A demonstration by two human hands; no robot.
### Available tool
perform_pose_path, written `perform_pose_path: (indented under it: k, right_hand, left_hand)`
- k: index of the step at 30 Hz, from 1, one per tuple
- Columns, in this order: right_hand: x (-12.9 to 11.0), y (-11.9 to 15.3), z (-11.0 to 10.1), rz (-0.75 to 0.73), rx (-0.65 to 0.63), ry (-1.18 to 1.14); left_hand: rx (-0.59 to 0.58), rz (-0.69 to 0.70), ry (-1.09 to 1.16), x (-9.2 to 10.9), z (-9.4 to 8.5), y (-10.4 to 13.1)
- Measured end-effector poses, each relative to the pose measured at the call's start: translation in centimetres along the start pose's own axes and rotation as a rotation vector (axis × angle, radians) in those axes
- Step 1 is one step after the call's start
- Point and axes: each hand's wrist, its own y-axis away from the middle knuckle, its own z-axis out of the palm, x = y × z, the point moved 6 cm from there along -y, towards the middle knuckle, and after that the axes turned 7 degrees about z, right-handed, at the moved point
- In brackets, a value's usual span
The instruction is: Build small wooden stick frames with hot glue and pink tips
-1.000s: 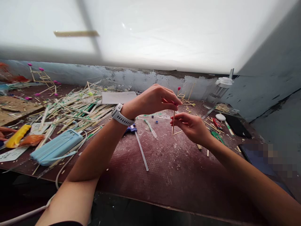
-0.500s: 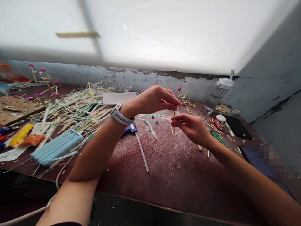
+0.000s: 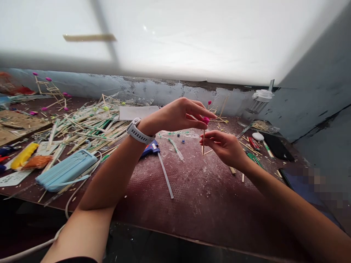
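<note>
Above the table's middle, my left hand [image 3: 182,115], with a white watch [image 3: 138,131] on its wrist, has thumb and fingertips around a small pink clay ball [image 3: 206,120]. That ball tops an upright thin wooden stick [image 3: 203,132]. Just below, my right hand [image 3: 223,146] pinches the same stick between thumb and fingers. The stick's lower end meets another thin stick [image 3: 208,152] near the table surface; part of this joined piece is hidden behind my right hand.
A blue glue gun [image 3: 151,149] with a clear glue stick [image 3: 166,177] lies left of centre. Further left are a light-blue power bank [image 3: 67,171] and a heap of sticks [image 3: 85,128]. A plastic cup [image 3: 257,104], green cutter [image 3: 254,159] and black phone [image 3: 278,147] are on the right.
My left fingers have lifted and parted slightly, so the pink ball on top of the stick now shows. My right hand keeps its pinch, almost unmoved.
</note>
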Motion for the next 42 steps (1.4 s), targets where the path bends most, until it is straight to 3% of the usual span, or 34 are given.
perform_pose_path:
  k: [6, 19, 32, 42]
  right_hand:
    - [0.0, 0.0, -0.2, 0.011, 0.037, -0.041]
    - [0.9, -0.2, -0.5, 0.053, 0.121, -0.097]
    - [1.4, -0.3, -0.6, 0.067, 0.168, -0.134]
    - [1.4, -0.4, -1.2, 0.068, 0.232, -0.036]
  left_hand:
    - [0.096, -0.055, 0.054, -0.8, 0.1, -0.1]
    - [0.315, -0.085, 0.259, -4.4, 2.1, -0.4]
    - [0.362, -0.136, 0.225, -6.1, 3.3, -0.4]
    - [0.411, -0.083, 0.098, -5.0, 3.6, -0.6]
